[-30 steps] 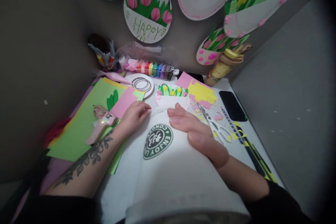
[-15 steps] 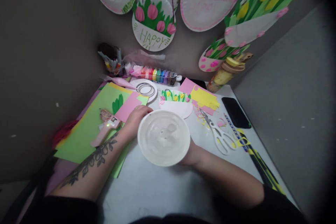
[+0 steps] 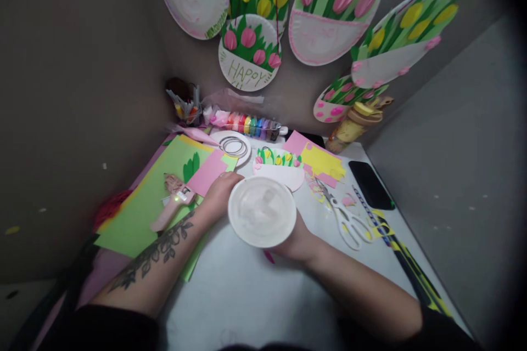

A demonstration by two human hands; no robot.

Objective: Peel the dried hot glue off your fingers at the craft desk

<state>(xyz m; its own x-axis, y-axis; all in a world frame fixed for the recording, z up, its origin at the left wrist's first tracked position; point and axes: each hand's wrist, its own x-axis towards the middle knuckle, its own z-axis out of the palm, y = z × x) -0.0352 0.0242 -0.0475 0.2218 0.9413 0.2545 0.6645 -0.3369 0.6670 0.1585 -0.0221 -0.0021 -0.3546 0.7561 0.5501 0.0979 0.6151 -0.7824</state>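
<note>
A whitish round cup [image 3: 262, 211] is lifted close to the camera above the table, its round top facing me. My right hand [image 3: 296, 241] wraps round its lower right side, and one pink nail shows below the rim. My left hand [image 3: 222, 194] lies to the left of the cup, fingers stretched towards the paper craft; the cup partly hides the fingertips. Just behind the cup is a small half-round paper plate craft [image 3: 280, 175] with pink and yellow tulips. By my left forearm lies a pink glue gun [image 3: 175, 205] with a lit spot, on green paper sheets [image 3: 135, 219].
White-handled scissors [image 3: 346, 219] lie among paper scraps at right, near a black phone [image 3: 371, 185] and a yellow-black cutter [image 3: 411, 269]. A plate with rings [image 3: 234, 145], bagged coloured clay [image 3: 251, 125] and a tumbler [image 3: 349, 126] stand behind. Tulip plates [image 3: 249, 74] hang on the wall.
The cup looks smaller and sits slightly further right and higher in view, still in my right hand. The whole view has tilted up, showing more of the hanging plates. My left hand stays beside the craft.
</note>
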